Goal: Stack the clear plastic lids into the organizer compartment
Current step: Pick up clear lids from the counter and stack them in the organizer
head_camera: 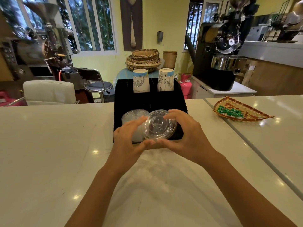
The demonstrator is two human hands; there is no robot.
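Note:
A black organizer [177,99] stands on the white counter in front of me. Both hands hold a small stack of clear plastic lids [159,124] just above its front right compartment. My left hand [129,138] grips the stack's left and lower edge with thumb and fingers. My right hand [182,135] wraps its right and upper edge. In the front left compartment sits another stack of clear lids [132,115], partly hidden behind my left fingers. Two stacks of printed paper cups [141,81] stand upside down in the back compartments.
A woven tray [255,112] with green packets lies on the counter to the right. A seam [246,136] divides the counter there. Beyond the counter are a white chair [49,92], a stool, stacked baskets and a coffee roaster [219,63].

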